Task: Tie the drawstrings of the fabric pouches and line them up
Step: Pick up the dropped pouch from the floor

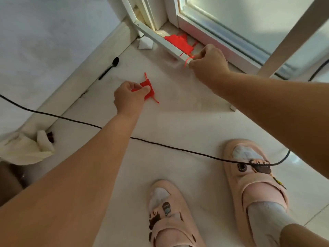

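A small red fabric pouch lies on the pale floor, with its drawstrings trailing above and below it. My left hand pinches its near edge between thumb and fingers. Further back, more red pouches lie in a heap behind a white rail by the window frame. My right hand reaches to that heap and pinches a red drawstring that hangs over the rail. How many pouches make up the heap cannot be told.
A black cable runs across the floor under my left forearm and over my right slipper. A black spoon lies near the wall. Crumpled white paper sits at the left. A white table leg stands at the right.
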{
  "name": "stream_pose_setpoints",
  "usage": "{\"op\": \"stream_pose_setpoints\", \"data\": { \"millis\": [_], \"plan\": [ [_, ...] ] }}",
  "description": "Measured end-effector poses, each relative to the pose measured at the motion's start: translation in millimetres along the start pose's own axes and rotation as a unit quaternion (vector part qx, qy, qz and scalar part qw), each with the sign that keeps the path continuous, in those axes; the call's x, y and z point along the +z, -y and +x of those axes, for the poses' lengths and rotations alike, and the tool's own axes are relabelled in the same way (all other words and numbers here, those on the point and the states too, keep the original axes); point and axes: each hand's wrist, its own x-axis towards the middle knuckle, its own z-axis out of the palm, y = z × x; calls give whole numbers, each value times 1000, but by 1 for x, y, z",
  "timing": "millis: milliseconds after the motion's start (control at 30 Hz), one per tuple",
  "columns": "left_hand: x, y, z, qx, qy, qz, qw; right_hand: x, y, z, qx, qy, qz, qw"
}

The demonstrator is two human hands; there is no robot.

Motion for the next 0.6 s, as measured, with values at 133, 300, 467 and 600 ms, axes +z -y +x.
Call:
{"op": "stream_pose_setpoints", "data": {
  "millis": [133,300,467,600],
  "plan": [
    [15,18,24,-5,20,5,1000,8,-10,14,19,-13,-16,1000],
    [24,43,49,23,47,73,996,17,-20,37,73,-24,-38,996],
    [35,60,69,78,63,165,981,23,-29,66,139,-79,-17,987],
    [46,71,83,90,78,186,975,23,-29,83,174,-118,15,977]
  ]
}}
